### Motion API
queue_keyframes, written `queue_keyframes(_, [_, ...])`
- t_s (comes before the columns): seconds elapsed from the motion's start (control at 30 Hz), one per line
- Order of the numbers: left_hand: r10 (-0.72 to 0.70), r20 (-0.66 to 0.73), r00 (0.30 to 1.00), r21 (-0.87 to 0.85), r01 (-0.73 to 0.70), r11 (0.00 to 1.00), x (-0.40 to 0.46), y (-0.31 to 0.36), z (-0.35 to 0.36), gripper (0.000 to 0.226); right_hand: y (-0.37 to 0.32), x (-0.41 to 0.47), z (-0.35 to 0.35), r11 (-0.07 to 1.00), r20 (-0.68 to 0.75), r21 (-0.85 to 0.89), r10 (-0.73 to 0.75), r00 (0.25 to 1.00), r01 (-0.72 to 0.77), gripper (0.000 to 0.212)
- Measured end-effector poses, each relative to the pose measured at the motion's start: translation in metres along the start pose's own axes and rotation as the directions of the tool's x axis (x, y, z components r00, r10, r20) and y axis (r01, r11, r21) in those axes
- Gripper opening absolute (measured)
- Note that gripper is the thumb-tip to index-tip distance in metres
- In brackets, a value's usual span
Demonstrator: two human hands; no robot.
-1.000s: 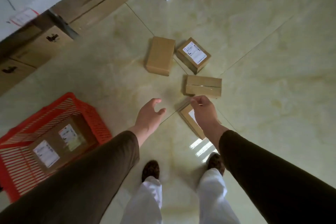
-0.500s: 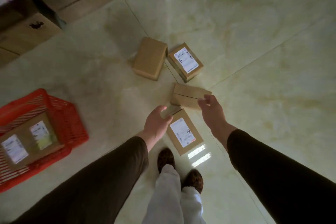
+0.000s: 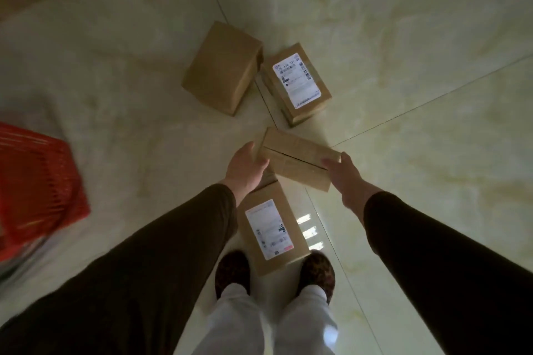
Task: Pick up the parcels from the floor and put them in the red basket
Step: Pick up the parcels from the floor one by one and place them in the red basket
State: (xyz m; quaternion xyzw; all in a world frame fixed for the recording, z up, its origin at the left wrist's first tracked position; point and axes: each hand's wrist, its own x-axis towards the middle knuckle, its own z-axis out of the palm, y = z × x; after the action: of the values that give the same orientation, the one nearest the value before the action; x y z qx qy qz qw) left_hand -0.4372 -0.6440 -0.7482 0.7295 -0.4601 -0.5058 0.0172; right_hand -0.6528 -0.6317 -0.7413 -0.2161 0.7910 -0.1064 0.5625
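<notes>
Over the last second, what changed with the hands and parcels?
Both hands moved forward onto the taped parcel: the left hand now holds its left end, the right hand its right. The red basket slid toward the left frame edge. The three other parcels stayed put on the floor.
</notes>
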Motion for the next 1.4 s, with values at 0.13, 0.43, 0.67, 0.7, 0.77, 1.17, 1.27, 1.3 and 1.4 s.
queue_keyframes(0.13, [-0.053, 0.037, 0.998, -0.02, 0.054, 0.998, 0.034, -0.007, 0.025, 0.07, 0.02, 0.031, 0.003, 0.995, 0.045, 0.041, 0.094, 0.995, -0.096, 0.071])
queue_keyframes(0.43, [-0.118, -0.016, 0.993, -0.256, 0.11, 0.96, 0.026, -0.008, 0.025, 0.063, 0.009, 0.014, 0.002, 0.985, 0.057, 0.139, 0.097, 0.994, -0.104, 0.048])
queue_keyframes(0.67, [-0.118, -0.242, 0.963, -0.503, -0.02, 0.864, -0.055, 0.012, -0.055, 0.043, -0.056, -0.074, 0.004, 0.987, 0.018, 0.121, -0.106, 0.994, 0.103, 0.048])
queue_keyframes(0.7, [-0.115, -0.287, 0.951, -0.505, -0.048, 0.862, -0.068, 0.013, -0.068, 0.04, -0.065, -0.088, 0.008, 0.984, 0.006, 0.127, -0.126, 0.992, 0.124, 0.047])
queue_keyframes(0.77, [-0.11, -0.368, 0.923, -0.509, -0.101, 0.855, -0.092, 0.01, -0.094, 0.036, -0.081, -0.114, 0.019, 0.975, -0.007, 0.145, -0.167, 0.986, 0.166, 0.04])
queue_keyframes(1.17, [-0.165, -0.498, 0.852, -0.542, -0.157, 0.826, -0.203, -0.115, -0.237, 0.037, -0.108, -0.261, 0.161, 0.969, 0.04, 0.153, -0.2, 0.979, 0.192, 0.03])
queue_keyframes(1.27, [-0.199, -0.477, 0.856, -0.597, -0.149, 0.788, -0.23, -0.152, -0.263, 0.041, -0.1, -0.294, 0.198, 0.975, 0.064, 0.167, -0.163, 0.985, 0.15, 0.031])
queue_keyframes(1.3, [-0.212, -0.471, 0.856, -0.614, -0.146, 0.776, -0.237, -0.162, -0.27, 0.042, -0.099, -0.302, 0.208, 0.975, 0.075, 0.173, -0.156, 0.985, 0.141, 0.03])
queue_keyframes(1.4, [-0.246, -0.46, 0.853, -0.643, -0.129, 0.755, -0.249, -0.186, -0.291, 0.043, -0.101, -0.321, 0.236, 0.975, 0.097, 0.167, -0.161, 0.982, 0.143, 0.031])
